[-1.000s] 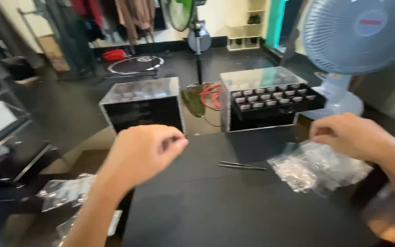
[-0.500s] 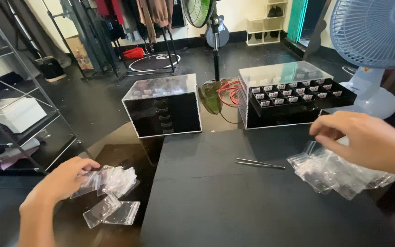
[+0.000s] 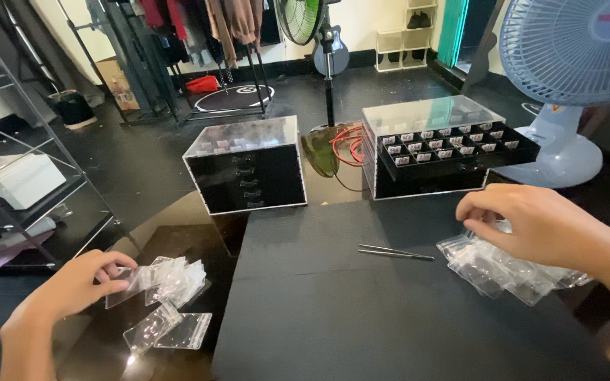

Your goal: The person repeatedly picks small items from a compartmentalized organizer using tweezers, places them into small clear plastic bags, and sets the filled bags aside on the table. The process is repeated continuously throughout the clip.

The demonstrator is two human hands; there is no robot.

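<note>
My left hand (image 3: 79, 283) is low at the left, pinching the edge of a small clear zip bag (image 3: 127, 291) that lies against a loose pile of similar bags (image 3: 174, 282). Two more clear bags (image 3: 171, 330) lie just below that pile. My right hand (image 3: 531, 226) rests with curled fingers on a second heap of clear bags (image 3: 503, 269) at the right side of the black mat (image 3: 333, 310). A pair of metal tweezers (image 3: 395, 252) lies on the mat between both hands, untouched.
Two black drawer cabinets with clear tops stand at the mat's far edge, one closed (image 3: 245, 166), the other (image 3: 446, 152) with a compartment drawer pulled out. A pale blue desk fan (image 3: 566, 77) stands at the right. A metal shelf rack (image 3: 22, 176) is at the left.
My left hand dropped from mid-air to the bag pile at the left and took hold of a bag. My right hand settled onto the heap at the right. The view tilted slightly.
</note>
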